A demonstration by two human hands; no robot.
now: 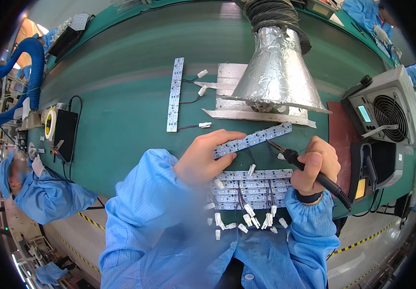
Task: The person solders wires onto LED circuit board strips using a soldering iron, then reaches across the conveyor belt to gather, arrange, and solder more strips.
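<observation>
My left hand [203, 156] grips one end of a narrow LED circuit board [261, 136], fingers over its far edge and thumb at the near one. The strip is tilted, its right end farther away. My right hand [321, 166] is closed around the handle of a soldering iron [335, 189], whose tip reaches the near edge of that board. Thin wires with white connectors [251, 169] hang below it. Closer to me, several similar boards [253, 197] lie in a row, wires and plugs trailing toward my body. Another wired board [174, 96] lies apart at the left.
A foil-covered cone [277, 67] on a black duct stands over foil-covered plates [261, 113] behind the held board. To the right are a fan unit with a display [383, 113] and an iron holder with a yellow sponge [360, 188]. A black box [65, 132] and a co-worker [49, 192] are at left.
</observation>
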